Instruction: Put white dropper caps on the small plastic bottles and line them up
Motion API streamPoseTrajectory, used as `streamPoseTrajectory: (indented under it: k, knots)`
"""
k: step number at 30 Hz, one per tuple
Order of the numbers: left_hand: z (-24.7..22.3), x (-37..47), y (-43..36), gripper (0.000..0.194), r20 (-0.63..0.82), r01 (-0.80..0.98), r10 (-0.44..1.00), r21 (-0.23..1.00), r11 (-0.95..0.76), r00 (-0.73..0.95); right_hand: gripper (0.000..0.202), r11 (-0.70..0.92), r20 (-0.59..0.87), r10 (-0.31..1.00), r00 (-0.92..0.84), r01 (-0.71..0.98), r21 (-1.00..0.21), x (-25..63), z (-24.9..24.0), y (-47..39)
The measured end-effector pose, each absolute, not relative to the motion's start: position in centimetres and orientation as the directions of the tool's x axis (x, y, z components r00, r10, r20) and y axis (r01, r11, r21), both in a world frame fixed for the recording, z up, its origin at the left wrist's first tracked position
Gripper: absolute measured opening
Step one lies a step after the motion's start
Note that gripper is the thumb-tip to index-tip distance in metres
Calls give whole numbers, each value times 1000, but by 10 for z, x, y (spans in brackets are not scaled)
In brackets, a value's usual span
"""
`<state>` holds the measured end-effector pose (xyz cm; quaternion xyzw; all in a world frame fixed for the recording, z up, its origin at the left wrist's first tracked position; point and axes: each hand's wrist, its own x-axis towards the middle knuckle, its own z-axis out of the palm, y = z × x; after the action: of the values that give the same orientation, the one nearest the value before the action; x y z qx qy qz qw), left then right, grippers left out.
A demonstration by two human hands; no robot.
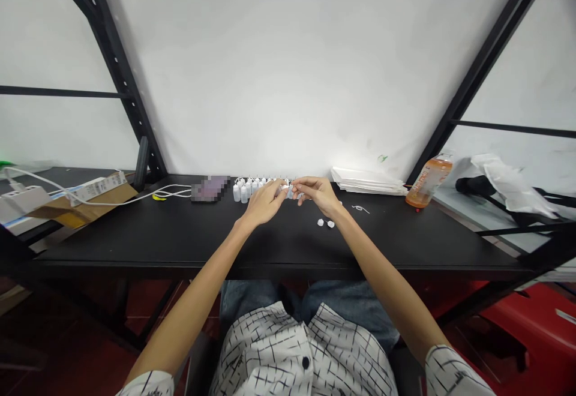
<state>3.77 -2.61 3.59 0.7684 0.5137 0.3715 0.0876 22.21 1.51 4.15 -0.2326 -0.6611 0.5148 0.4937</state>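
Observation:
Several small white plastic bottles [244, 192] with caps stand in close rows at the back of the black table. My left hand [264, 201] reaches over the right part of the group, with its fingers closed around a small white bottle, mostly hidden. Just to its right, my right hand [320, 194] is closed in a pinch against the same spot. What lies between its fingertips is too small and covered to make out. Two small white caps [330, 224] lie on the table, below and in front of my right hand.
A thin white strip [360, 209] lies right of my right hand. Behind it is a stack of white sheets [366, 181]. An orange drink bottle [429, 181] leans at the right. Leftward are a purple blurred object [211, 188], white cables [148, 193] and a cardboard box [85, 201].

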Motion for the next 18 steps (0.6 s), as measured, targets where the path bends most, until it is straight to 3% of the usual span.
streamPoseTrajectory:
  k: [18]
  knots:
    - [37, 39, -30, 32, 467, 766, 851, 448, -461, 239, 36, 373, 410, 812, -415, -171, -912, 221, 40, 14]
